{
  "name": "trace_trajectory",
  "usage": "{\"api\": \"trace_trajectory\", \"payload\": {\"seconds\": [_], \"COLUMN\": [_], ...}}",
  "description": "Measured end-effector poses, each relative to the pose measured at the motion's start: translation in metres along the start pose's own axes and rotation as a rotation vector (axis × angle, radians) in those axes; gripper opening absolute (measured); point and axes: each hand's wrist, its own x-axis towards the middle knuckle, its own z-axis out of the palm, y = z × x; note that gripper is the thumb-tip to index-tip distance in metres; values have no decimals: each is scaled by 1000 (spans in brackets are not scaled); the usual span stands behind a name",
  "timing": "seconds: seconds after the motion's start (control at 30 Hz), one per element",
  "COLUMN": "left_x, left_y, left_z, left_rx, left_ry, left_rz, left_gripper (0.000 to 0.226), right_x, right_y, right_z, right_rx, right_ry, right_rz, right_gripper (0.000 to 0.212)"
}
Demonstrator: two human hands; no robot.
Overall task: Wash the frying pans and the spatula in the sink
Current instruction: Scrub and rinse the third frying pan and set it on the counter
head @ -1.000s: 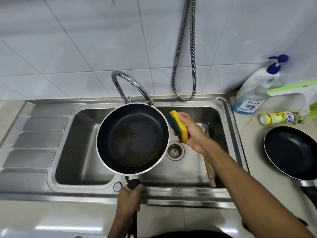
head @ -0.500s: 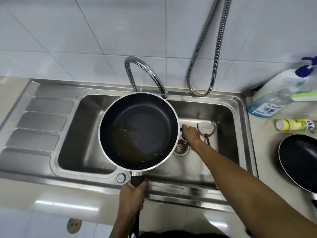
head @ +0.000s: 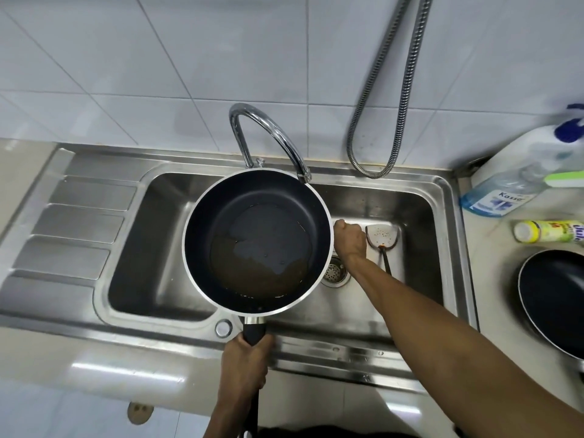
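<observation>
Left hand (head: 246,365) grips the black handle of the frying pan (head: 257,241), held over the sink (head: 151,248) with brown greasy liquid inside, while the right hand (head: 349,238) is curled by the pan's right rim, its hold hidden, just beside the spatula (head: 382,237) lying in the sink.

We read what looks like "Kassa" on the label of the clear bottle (head: 505,188) at the counter's back right corner; the yellow bottle (head: 546,231) nearby carries print too blurred to read.
</observation>
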Motion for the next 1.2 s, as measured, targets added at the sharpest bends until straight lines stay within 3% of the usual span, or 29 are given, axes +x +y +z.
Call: {"api": "trace_trajectory", "payload": {"seconds": [0.13,0.23,0.33,0.4,0.5,0.63,0.77,0.93,1.07,1.2], "left_x": [-1,-1,-3,-3,-3,-6,-5,-9,-9,-9], "left_y": [-2,-3,-5,-8,-10,-12,-10,-3,3,9], "left_z": [0,-1,0,2,5,15,32,52,62,71], "left_rx": [0,0,-28,-43,-19,-31,11,34,53,41], "left_ry": [-16,-32,-60,-75,-97,-124,-166,-228,-250,-264], "left_rz": [14,17,2,-17,-13,-7,-46,-30,0,13], "left_gripper": [25,26,26,25,28,34,33,34,29,28], "right_x": [-3,-9,-17,-21,-23,-18,-9,12,19,7], "right_y": [3,11,21,30,47,71,92,117,138,132], "right_z": [-3,-3,-17,-29,-56,-117,-179,-213,-212,-197], "right_rx": [87,320,526,548,415,7,-210,-411,-623,-604], "right_ry": [-33,-230,-415,-446,-233,145,391,493,459,574], "right_rz": [59,80,96,96,10,-216,-196,-136,-53,-114], "right_gripper": [51,58,49,38,42,58,59,63,61,67]}}
